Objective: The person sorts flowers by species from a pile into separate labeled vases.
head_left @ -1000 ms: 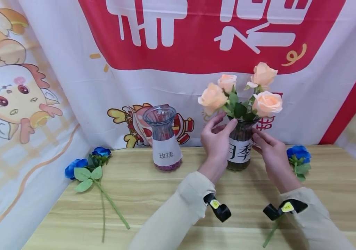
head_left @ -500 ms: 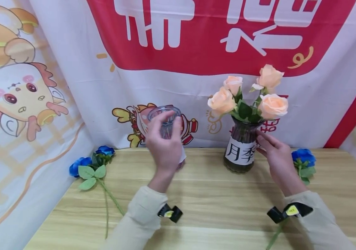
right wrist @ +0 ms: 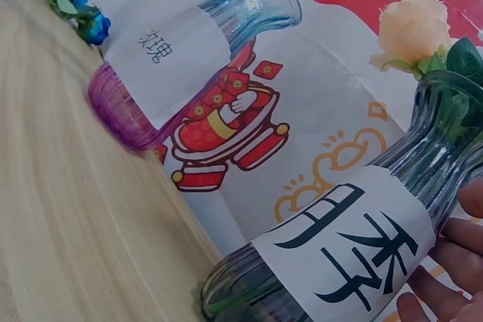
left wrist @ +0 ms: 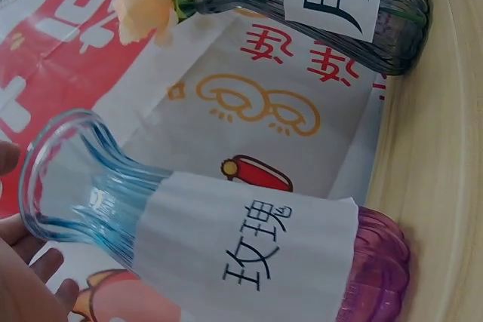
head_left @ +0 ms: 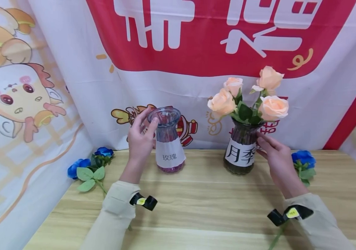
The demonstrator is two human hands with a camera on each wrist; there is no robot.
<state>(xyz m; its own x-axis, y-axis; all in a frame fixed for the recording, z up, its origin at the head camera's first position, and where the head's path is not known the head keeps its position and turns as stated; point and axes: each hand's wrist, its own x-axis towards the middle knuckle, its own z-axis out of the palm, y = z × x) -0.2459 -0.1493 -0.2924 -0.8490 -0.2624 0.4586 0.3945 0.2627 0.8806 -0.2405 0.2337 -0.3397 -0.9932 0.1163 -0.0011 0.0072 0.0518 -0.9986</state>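
A glass vase, bluish at the neck and purple at the base, stands upright with a white paper label. My left hand is at its left side, thumb and fingers spread around the rim; in the left wrist view the fingers show beside the rim. To the right stands a dark grey glass vase, also labelled, with several peach roses in it. My right hand rests at its right side, fingers loosely bent; part of them is behind the glass.
Blue roses lie on the wooden table at the left, their stems partly behind my left arm. Another blue rose lies at the right, its stem partly hidden by my right arm. A printed cloth hangs behind the vases.
My left hand has left the dark vase and moved left, passing in front of the blue and purple vase to its left side. My right hand stays beside the dark vase.
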